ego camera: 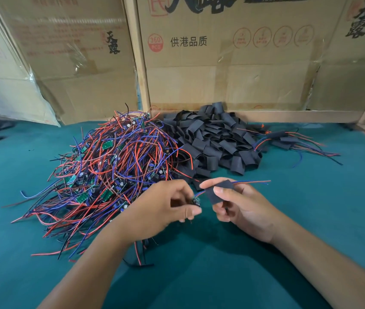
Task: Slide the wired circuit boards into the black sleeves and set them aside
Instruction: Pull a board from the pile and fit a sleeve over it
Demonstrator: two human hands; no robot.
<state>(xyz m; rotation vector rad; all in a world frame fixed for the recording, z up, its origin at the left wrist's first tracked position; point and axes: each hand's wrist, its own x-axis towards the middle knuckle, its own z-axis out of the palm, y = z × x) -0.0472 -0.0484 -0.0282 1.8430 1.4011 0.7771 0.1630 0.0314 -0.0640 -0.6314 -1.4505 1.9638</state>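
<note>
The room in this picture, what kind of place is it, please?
Probably a small workshop for hand assembly of electronics. A big heap of wired circuit boards and a pile of black sleeves lie on a green table, walled by cardboard cartons.

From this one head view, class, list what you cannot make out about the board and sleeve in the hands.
- Circuit board: mostly hidden by the left hand; its parts are too small to tell.
- Black sleeve: the right hand covers its lower edge.
- Wires inside the sleeve: hidden by the sleeve itself.
</note>
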